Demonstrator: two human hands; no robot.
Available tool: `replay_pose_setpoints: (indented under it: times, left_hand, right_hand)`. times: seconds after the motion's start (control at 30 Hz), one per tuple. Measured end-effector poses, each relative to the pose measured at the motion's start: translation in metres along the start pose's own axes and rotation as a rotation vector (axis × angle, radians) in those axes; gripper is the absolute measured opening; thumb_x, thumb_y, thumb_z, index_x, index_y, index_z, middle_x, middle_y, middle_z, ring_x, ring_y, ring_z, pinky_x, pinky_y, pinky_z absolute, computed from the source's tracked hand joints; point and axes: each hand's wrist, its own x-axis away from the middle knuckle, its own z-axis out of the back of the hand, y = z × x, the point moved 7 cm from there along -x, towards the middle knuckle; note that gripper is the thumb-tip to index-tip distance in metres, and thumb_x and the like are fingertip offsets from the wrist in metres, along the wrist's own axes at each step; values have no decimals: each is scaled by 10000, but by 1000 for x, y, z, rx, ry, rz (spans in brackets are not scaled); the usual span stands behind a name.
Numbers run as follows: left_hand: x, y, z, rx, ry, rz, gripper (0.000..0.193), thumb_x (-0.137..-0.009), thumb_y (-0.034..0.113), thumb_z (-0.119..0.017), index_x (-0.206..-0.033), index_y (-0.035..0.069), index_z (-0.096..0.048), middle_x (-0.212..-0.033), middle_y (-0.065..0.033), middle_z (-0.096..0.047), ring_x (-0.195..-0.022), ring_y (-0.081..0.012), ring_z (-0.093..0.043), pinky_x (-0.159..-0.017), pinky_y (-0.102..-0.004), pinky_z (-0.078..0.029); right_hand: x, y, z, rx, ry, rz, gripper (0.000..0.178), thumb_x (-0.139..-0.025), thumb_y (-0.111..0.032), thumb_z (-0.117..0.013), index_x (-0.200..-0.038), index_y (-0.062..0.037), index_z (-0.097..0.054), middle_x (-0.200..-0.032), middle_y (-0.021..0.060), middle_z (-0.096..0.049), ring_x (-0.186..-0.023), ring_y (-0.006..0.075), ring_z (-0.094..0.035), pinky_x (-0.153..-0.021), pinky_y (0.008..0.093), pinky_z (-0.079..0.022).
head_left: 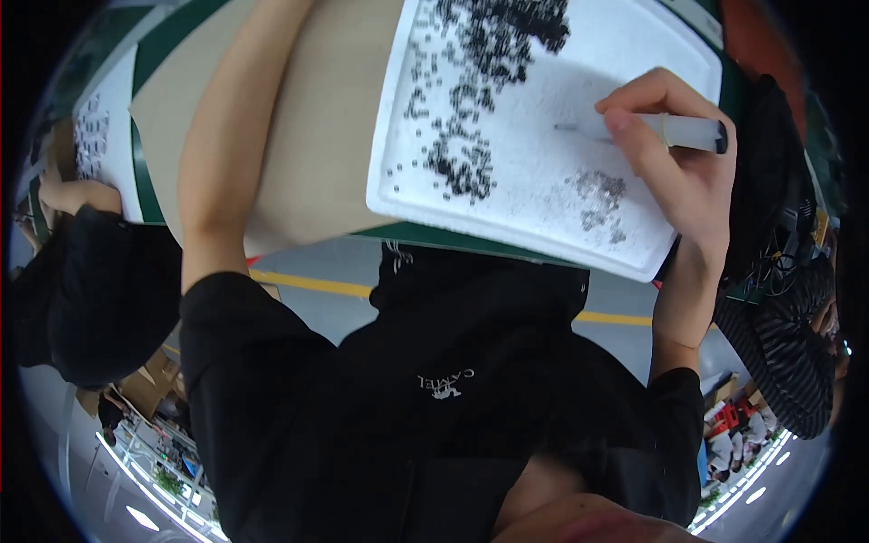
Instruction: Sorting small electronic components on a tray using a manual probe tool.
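My right hand is closed around a white pen-shaped tool with a black end, a yellowish band and a thin pointed tip. It holds the tool slanted over a white foam tray, tip toward the tray's middle. Many tiny black parts lie heaped at the tray's far side and trail down its left half. Near my right wrist, a small cluster of tiny clear or silvery pieces is spread on the tray. My left forearm reaches up past the top edge, so the left hand is out of sight.
A tan sheet lies under my left forearm on the green tabletop. At the left, another person's arm is beside a white sheet with small dark pieces. A dark fabric item sits right of the tray, near a person in stripes.
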Motion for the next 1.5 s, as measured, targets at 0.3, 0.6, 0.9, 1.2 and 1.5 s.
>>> replay_pose_setpoints:
  times: [0.3, 0.6, 0.9, 1.2, 1.5]
  left_hand:
    - [48, 72, -43, 1874, -303, 102, 242, -1001, 260, -643, -1065, 27, -656, -951, -41, -687, -868, -149, -667, -781, -299, -533]
    - [82, 102, -47, 1178, -202, 495, 297, -1006, 319, -656, -905, 50, -582, -903, -75, -676, -727, -129, -666, -627, -248, -516]
    - [86, 98, -43, 983, -129, 322, 299, -1027, 317, -628, -941, 36, -570, -877, -53, -645, -760, -124, -631, -697, -267, -527]
    - [93, 97, -45, 844, -80, 233, 307, -986, 292, -708, -850, 55, -569, -727, 41, -551, -630, -14, -451, -560, -197, -379]
    - [94, 110, -39, 897, 4, 188, 314, -982, 279, -716, -833, 59, -549, -702, 46, -535, -626, -10, -432, -554, -203, -370]
  right_hand:
    - [10, -4, 8, -527, 294, 164, 265, -955, -93, -660, -1199, 9, -648, -840, 49, -671, -711, 53, -577, -617, 203, -423]
    - [17, 2, 16, -121, 426, 82, 319, -989, -111, -634, -1277, 26, -637, -782, 50, -679, -603, 40, -558, -544, 198, -389]
    - [14, 7, 10, -2, 497, 135, 321, -984, -125, -653, -1265, 31, -653, -751, 67, -703, -563, 74, -598, -495, 247, -414]
    - [14, -6, 2, 409, 550, 195, 319, -962, -128, -691, -1243, 21, -671, -712, 90, -678, -466, 96, -563, -432, 252, -381]
    - [9, 12, 8, -368, 614, 94, 287, -1026, -183, -618, -1210, 25, -692, -610, -39, -564, -476, 36, -453, -437, 230, -344]
